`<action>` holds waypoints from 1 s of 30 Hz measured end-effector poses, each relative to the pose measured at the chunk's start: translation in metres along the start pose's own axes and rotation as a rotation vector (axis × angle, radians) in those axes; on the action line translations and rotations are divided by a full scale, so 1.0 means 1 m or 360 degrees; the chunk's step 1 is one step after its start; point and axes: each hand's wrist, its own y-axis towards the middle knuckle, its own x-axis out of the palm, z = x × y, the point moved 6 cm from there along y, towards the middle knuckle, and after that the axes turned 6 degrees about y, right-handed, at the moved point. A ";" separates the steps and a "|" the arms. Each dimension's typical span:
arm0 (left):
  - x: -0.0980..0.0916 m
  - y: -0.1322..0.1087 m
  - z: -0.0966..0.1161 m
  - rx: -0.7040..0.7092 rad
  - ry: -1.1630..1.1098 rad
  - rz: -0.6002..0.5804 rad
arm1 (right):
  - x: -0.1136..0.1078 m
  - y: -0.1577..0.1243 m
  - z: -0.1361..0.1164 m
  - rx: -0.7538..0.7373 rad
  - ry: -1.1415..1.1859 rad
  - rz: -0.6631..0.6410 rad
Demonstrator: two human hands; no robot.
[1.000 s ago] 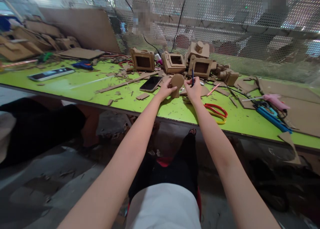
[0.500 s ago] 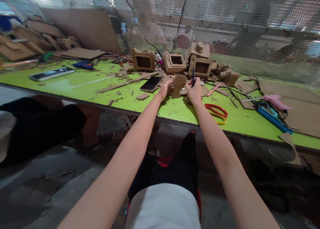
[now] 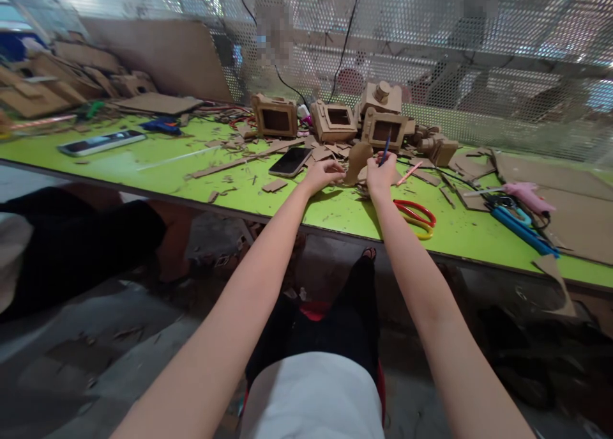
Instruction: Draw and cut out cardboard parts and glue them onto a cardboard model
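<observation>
Between my hands a rounded brown cardboard piece (image 3: 359,159) is tilted above the green table, its right edge against the fingers of my right hand (image 3: 382,172). That hand is closed around a dark blue pen (image 3: 385,148), which points upward. On the left of the piece, my left hand (image 3: 325,176) has loosely bent, parted fingers, with the tips beside its lower edge. Nothing shows clearly inside the left hand. Cardboard scraps lie behind and beneath the hands.
A phone (image 3: 290,161) lies left of my hands on the green table (image 3: 249,199). Red-and-yellow-handled scissors (image 3: 416,215) are right of my forearm. Cardboard camera models (image 3: 275,116) stand behind. Farther right are a pink glue gun (image 3: 529,196) and a blue tool (image 3: 522,229). A person's leg shows at left.
The cardboard piece has shifted right and turned from upright to tilted. My left fingers have reached right and spread somewhat. My right hand has moved slightly right, with the pen leaning more.
</observation>
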 end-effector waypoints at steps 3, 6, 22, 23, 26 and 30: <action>0.000 0.000 0.001 0.0061 0.0080 -0.0013 | 0.002 0.004 0.003 0.0059 -0.0021 -0.0039; -0.004 0.001 -0.001 0.0090 0.0119 0.0053 | 0.002 0.004 0.004 0.0079 -0.0131 -0.0059; -0.025 0.006 -0.003 0.0251 0.0227 0.0437 | 0.030 -0.024 -0.016 -0.0529 -0.0336 -0.0858; -0.026 0.005 -0.001 0.0256 0.0228 0.0450 | 0.032 -0.026 -0.016 -0.0517 -0.0338 -0.0919; -0.028 0.003 0.000 0.0237 0.0200 0.0469 | 0.034 -0.032 -0.017 -0.0525 -0.0394 -0.0976; -0.024 0.002 0.001 0.0141 0.0082 0.0411 | 0.030 -0.030 -0.018 -0.0384 -0.0242 -0.0906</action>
